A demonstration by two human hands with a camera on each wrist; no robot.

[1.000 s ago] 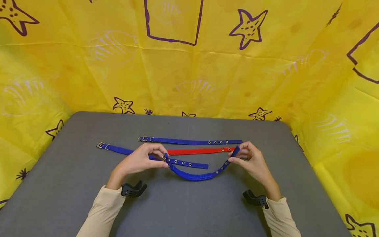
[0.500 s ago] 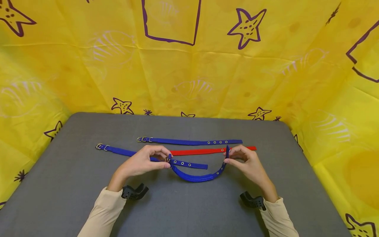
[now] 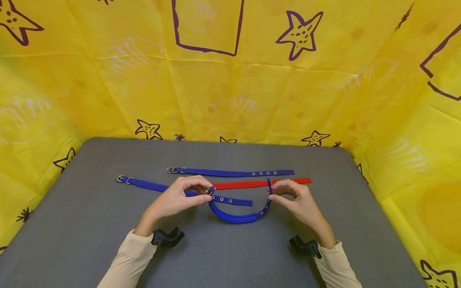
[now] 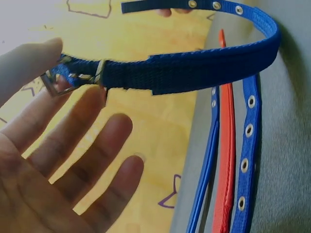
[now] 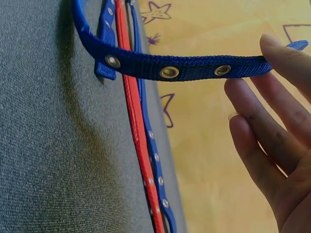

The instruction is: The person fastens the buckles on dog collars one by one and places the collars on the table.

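Note:
Between both hands a blue collar (image 3: 235, 218) hangs in a U above the table, its padded middle sagging lowest. My left hand (image 3: 181, 196) pinches its buckle end between thumb and forefinger; the metal buckle (image 4: 58, 82) shows in the left wrist view, the other fingers spread below. My right hand (image 3: 293, 196) pinches the eyelet end between thumb and fingers, with the tip poking out past them. Metal eyelets (image 5: 169, 72) line this end in the right wrist view. The held strap overlaps a second blue collar (image 3: 144, 183) lying behind it in the head view.
A red collar (image 3: 245, 185) lies across the grey table (image 3: 230, 256), partly hidden behind the left hand. Farther back lies another blue collar (image 3: 223, 173), buckle to the left. A yellow patterned cloth (image 3: 201, 88) rises behind the table and at its sides.
The hands have come closer together, the right moving left and the left slightly right. The held collar now sags in a narrower, deeper curve, and more of the red collar's right end shows.

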